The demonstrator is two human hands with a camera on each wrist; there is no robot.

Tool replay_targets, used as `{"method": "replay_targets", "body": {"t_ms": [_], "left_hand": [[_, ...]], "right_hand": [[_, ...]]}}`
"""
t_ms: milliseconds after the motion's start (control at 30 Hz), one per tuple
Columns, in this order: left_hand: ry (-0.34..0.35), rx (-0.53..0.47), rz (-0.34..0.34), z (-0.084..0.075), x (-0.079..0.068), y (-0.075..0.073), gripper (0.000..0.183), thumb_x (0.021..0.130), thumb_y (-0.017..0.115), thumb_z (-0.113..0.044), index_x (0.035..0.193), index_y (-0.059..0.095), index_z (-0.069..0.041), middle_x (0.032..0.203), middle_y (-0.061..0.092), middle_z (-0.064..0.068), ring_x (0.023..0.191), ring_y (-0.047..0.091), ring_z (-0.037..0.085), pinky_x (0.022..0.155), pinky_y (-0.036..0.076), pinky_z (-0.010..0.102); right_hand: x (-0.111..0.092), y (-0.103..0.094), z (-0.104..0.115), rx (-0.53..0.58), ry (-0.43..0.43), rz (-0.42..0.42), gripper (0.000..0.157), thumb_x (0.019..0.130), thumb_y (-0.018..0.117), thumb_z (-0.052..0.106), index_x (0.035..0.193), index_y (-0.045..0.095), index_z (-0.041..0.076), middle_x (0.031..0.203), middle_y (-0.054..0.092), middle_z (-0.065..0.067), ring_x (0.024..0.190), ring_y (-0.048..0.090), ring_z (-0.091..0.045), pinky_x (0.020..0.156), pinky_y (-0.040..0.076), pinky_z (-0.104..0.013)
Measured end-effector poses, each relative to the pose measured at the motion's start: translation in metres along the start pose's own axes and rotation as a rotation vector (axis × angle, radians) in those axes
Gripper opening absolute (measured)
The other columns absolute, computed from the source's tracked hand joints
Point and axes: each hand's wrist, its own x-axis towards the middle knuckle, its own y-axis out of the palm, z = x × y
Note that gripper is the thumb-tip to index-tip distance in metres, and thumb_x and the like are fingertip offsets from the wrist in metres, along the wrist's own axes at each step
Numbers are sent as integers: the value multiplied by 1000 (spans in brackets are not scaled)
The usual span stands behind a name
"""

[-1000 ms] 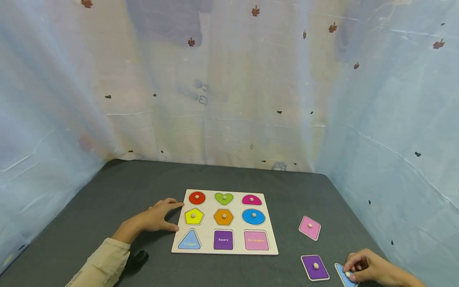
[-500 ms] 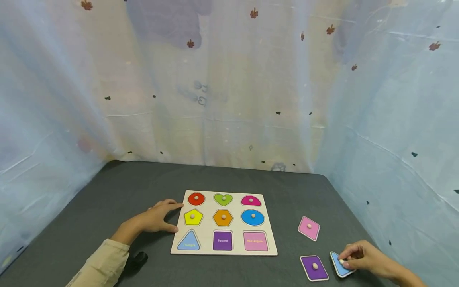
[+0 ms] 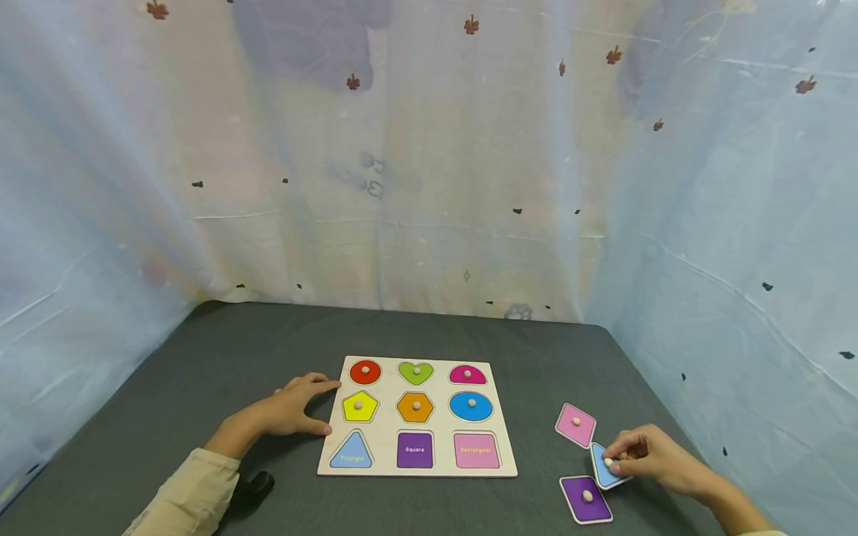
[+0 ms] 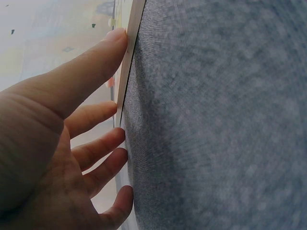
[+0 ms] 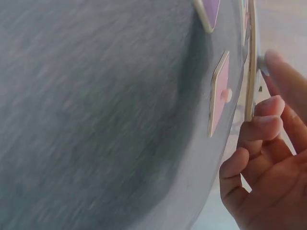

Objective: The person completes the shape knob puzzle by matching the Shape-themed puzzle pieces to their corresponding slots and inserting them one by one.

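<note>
My right hand [image 3: 646, 458] pinches the small knob of a blue triangle puzzle piece [image 3: 603, 470]; in the right wrist view the piece stands off the table, seen edge-on. Between the pink rectangle piece [image 3: 576, 425] and the purple square piece [image 3: 585, 500], the triangle overlaps close to both in the head view. My left hand [image 3: 295, 408] touches the left edge of the white puzzle board [image 3: 442, 470] with thumb and fingertip, its fingers spread. The board's front row shows bare recesses: a blue triangle [image 3: 351, 452], a purple square [image 3: 414, 451] and a pink rectangle [image 3: 477, 451].
Knobbed pieces fill the board's two farther rows, among them a red circle [image 3: 365, 371], an orange hexagon [image 3: 415, 407] and a blue oval [image 3: 471, 406]. A black object [image 3: 258, 487] lies by the left sleeve. Pale curtains [image 3: 429, 164] surround the dark grey table [image 3: 523, 342].
My right hand has lifted the blue triangle and carried it left and away from me, toward the gap between the pink and purple pieces. My left hand stays at the board's edge.
</note>
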Motion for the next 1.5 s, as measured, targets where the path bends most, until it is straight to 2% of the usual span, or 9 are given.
{"method": "replay_targets", "body": {"t_ms": [300, 600, 967, 1167, 1267, 1500], "left_hand": [[-3, -7, 3, -1, -2, -1, 87, 78, 87, -40, 151, 47, -13, 151, 42, 22, 140, 37, 49, 103, 22, 84], [-4, -12, 7, 0, 0, -1, 87, 78, 87, -40, 151, 47, -13, 151, 42, 21, 139, 37, 48, 103, 22, 84], [5, -7, 2, 1, -1, -1, 87, 78, 86, -41, 151, 47, -12, 151, 42, 22, 138, 38, 48, 103, 22, 84], [9, -8, -3, 2, -1, 0, 87, 79, 86, -40, 151, 47, -11, 151, 41, 23, 139, 37, 49, 103, 21, 84], [9, -6, -5, 3, 0, 0, 87, 79, 86, -40, 151, 47, -12, 151, 41, 22, 139, 37, 48, 103, 21, 84], [18, 0, -5, 2, 0, 0, 86, 79, 86, -40, 151, 48, -12, 150, 42, 22, 137, 38, 48, 102, 23, 84]], "right_hand": [[24, 9, 9, -79, 15, -47, 10, 93, 65, -3, 98, 74, -4, 85, 64, 13, 73, 56, 8, 56, 49, -19], [48, 18, 16, -101, -27, -62, 8, 93, 67, -2, 98, 73, -5, 84, 68, 8, 70, 56, 8, 58, 52, -20], [76, 30, 24, -103, -48, -70, 11, 92, 70, 0, 99, 75, -6, 76, 62, -12, 63, 49, 7, 48, 44, -20], [88, 34, 26, -91, -54, -51, 14, 92, 70, 1, 101, 74, -8, 82, 65, -22, 68, 53, 6, 58, 52, -19], [93, 36, 28, -83, -31, -45, 15, 92, 70, 3, 102, 75, -8, 85, 67, -22, 71, 57, 4, 62, 54, -20], [102, 43, 32, -105, -9, -50, 16, 92, 72, 6, 102, 76, -5, 88, 70, -20, 71, 55, 2, 58, 48, -18]]}}
